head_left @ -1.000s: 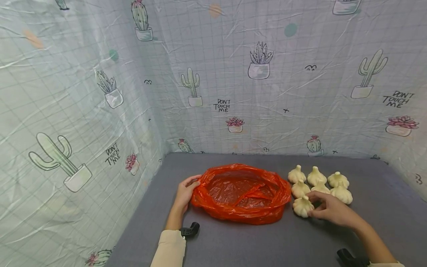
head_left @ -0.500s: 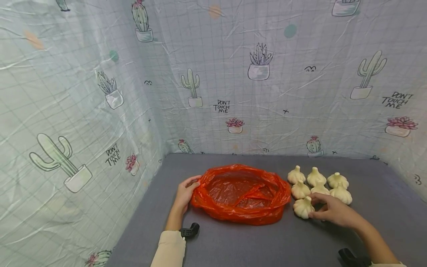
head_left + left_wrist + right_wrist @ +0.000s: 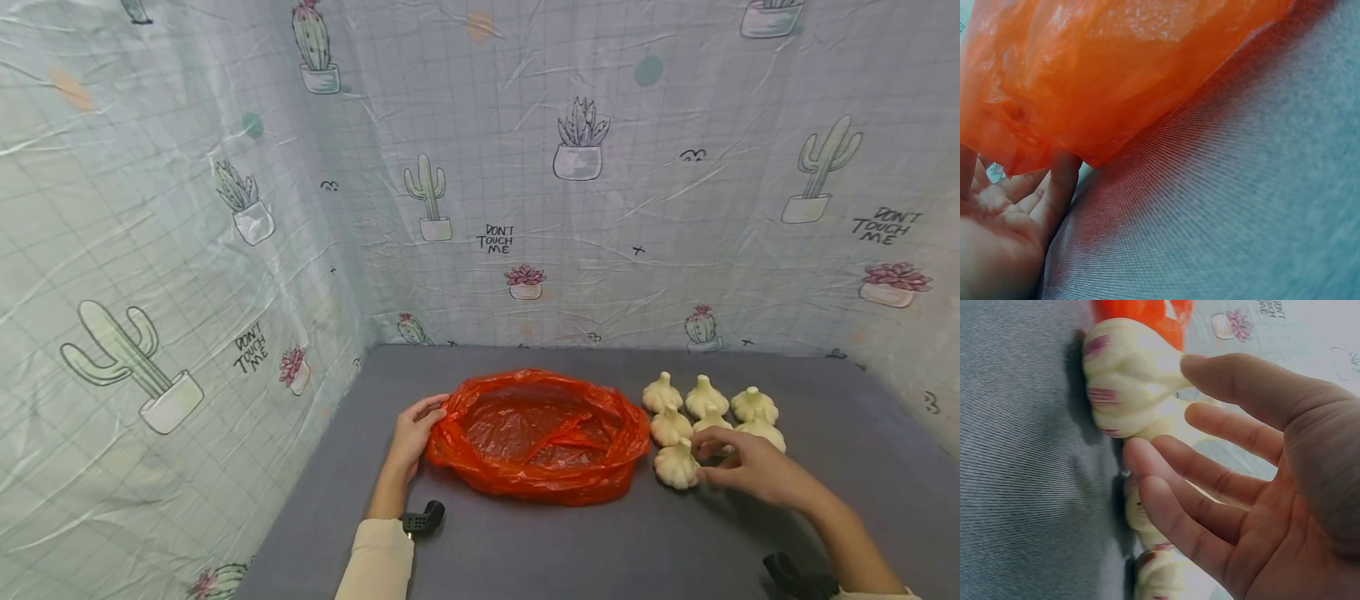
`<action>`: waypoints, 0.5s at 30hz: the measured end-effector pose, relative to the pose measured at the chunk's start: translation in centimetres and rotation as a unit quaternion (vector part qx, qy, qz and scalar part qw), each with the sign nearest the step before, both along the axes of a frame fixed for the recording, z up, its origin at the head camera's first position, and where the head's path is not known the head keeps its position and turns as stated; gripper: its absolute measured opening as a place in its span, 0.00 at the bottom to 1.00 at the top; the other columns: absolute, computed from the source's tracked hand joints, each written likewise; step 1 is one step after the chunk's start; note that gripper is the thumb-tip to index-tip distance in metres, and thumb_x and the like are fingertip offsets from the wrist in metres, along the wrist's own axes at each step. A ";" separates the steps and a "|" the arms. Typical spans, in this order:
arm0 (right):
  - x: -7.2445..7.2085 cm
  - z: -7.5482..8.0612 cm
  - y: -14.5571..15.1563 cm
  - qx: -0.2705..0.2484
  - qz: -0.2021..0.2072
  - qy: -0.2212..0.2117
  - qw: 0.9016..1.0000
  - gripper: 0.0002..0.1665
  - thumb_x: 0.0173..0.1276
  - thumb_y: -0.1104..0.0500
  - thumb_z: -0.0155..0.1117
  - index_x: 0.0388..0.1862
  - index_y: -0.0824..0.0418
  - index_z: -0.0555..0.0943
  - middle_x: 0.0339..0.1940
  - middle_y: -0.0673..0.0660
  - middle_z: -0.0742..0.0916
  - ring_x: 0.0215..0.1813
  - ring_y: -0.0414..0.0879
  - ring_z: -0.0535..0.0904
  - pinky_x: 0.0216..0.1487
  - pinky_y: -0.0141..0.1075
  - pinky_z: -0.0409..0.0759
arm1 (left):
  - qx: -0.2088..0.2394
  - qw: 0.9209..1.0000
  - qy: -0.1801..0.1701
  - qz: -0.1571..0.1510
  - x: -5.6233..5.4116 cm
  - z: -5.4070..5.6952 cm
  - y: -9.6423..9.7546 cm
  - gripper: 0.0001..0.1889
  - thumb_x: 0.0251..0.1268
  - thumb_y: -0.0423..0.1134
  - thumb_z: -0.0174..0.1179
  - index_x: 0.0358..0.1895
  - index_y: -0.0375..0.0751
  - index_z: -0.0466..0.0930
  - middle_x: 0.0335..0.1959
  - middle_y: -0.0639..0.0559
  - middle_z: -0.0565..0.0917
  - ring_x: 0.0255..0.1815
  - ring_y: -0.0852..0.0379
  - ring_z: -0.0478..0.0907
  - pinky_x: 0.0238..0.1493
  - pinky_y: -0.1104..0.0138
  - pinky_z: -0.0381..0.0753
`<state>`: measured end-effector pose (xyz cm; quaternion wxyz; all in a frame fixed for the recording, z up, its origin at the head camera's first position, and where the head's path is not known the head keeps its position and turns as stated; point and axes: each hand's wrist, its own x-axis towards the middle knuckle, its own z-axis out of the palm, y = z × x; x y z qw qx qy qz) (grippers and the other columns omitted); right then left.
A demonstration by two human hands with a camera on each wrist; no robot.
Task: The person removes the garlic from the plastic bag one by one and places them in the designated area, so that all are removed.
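A red plastic bag [image 3: 538, 483] stands with its mouth spread wide, and crumpled film shows inside. At its left rim my left hand [image 3: 411, 435] holds the film; in the left wrist view the fingers of this hand [image 3: 1007, 231] meet the bag [image 3: 1116, 81] at its lower edge. To the bag's right, my right hand [image 3: 753, 468] is beside the nearest garlic bulb [image 3: 677, 467], its fingers spread and gripping nothing. The right wrist view has this hand [image 3: 1254, 481] with loosely bent fingers and the thumb tip by the stem of a purple-streaked bulb [image 3: 1125, 378].
Several more garlic bulbs [image 3: 705, 397] sit in close rows behind the nearest one, some partly covered by my right hand. They rest on the dark grey table [image 3: 525, 550]. A cactus-print sheet [image 3: 465, 292] hangs behind and on the left.
My right hand has let go of the nearest garlic bulb and drawn its fingers slightly apart from it. The bag and my left hand hold their place while the view shifts a little.
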<state>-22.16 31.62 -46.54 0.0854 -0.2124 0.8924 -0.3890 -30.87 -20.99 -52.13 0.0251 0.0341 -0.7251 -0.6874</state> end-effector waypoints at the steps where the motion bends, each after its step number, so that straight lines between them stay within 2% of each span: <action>1: 0.0 0.1 0.0 0.003 -0.003 0.001 1.000 0.26 0.72 0.54 0.68 0.63 0.66 0.77 0.50 0.65 0.85 0.39 0.36 0.85 0.33 0.35 0.82 | 0.005 1.000 0.000 0.000 0.0 0.0 -0.1 0.16 0.72 0.38 0.63 0.61 0.44 0.85 0.57 0.44 0.86 0.50 0.57 0.83 0.47 0.68 0.83; 4: 0.1 0.5 -0.1 0.012 -0.022 0.010 1.000 0.21 0.73 0.54 0.66 0.60 0.63 0.79 0.48 0.62 0.86 0.39 0.37 0.85 0.34 0.35 0.81 | 0.008 1.000 0.000 -0.004 0.1 0.1 -0.3 0.17 0.72 0.37 0.63 0.61 0.43 0.84 0.55 0.44 0.86 0.47 0.58 0.83 0.46 0.67 0.83; 8: 0.1 0.9 -0.3 0.028 -0.056 0.039 0.997 0.16 0.75 0.54 0.64 0.56 0.60 0.82 0.44 0.56 0.86 0.37 0.38 0.83 0.33 0.34 0.79 | -0.021 1.000 -0.007 -0.008 0.3 0.8 -0.8 0.18 0.73 0.38 0.62 0.63 0.42 0.82 0.54 0.44 0.86 0.43 0.59 0.83 0.39 0.67 0.84; 11: -0.2 1.3 -0.4 0.037 -0.078 0.069 0.994 0.15 0.75 0.54 0.65 0.54 0.59 0.83 0.42 0.53 0.86 0.37 0.35 0.82 0.33 0.34 0.78 | -0.060 0.998 -0.004 -0.004 0.5 1.9 -1.4 0.18 0.73 0.38 0.61 0.63 0.44 0.83 0.54 0.41 0.85 0.44 0.54 0.84 0.37 0.64 0.84; 13: -0.3 1.5 -0.2 0.041 -0.091 0.087 0.991 0.14 0.75 0.54 0.65 0.54 0.59 0.83 0.42 0.53 0.87 0.37 0.33 0.81 0.33 0.34 0.78 | -0.095 0.995 0.006 -0.003 0.7 2.7 -1.8 0.17 0.72 0.38 0.61 0.61 0.45 0.84 0.56 0.39 0.84 0.48 0.49 0.84 0.40 0.61 0.84; 15: -0.4 1.7 -0.1 0.045 -0.107 0.103 0.988 0.14 0.74 0.53 0.66 0.53 0.59 0.84 0.42 0.52 0.87 0.38 0.30 0.80 0.33 0.34 0.78 | -0.154 0.988 0.025 0.002 0.8 3.6 -2.1 0.16 0.71 0.38 0.62 0.59 0.48 0.86 0.57 0.38 0.84 0.52 0.45 0.84 0.44 0.57 0.84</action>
